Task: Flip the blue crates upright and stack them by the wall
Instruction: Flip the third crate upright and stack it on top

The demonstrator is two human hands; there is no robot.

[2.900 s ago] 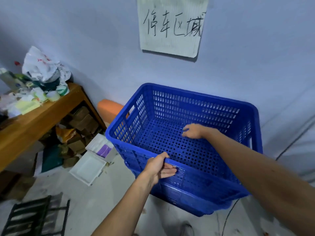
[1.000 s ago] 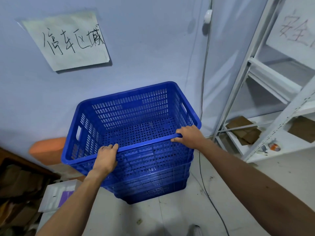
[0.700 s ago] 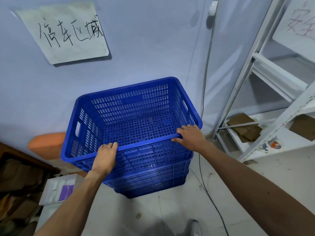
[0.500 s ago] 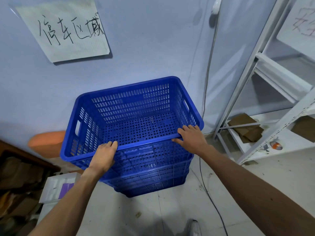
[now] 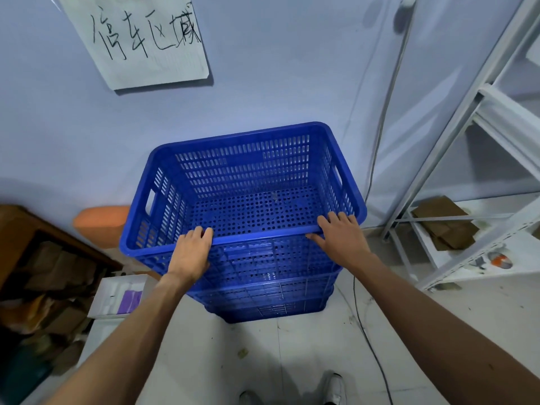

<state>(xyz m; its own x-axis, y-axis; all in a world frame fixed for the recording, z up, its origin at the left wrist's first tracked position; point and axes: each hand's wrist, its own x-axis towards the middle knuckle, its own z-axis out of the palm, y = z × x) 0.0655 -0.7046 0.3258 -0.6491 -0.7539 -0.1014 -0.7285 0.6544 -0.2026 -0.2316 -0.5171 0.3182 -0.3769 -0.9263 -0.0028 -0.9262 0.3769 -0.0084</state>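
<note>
A stack of blue perforated crates stands upright on the floor against the pale blue wall. The top blue crate is nested in the lower blue crates, and its inside holds nothing. My left hand grips the near rim at its left part, fingers hooked over the edge. My right hand rests on the near rim towards the right corner, fingers over the edge and thumb on the outer face.
A handwritten paper sign hangs on the wall above. A white metal shelving unit stands at the right with cardboard on its low shelf. A black cable runs across the floor. An orange object, a white box and a wooden table with clutter sit at left.
The top crate went from tilted in the air to seated on the stack. Both hands now hold its near rim, and over the last second they barely move.
</note>
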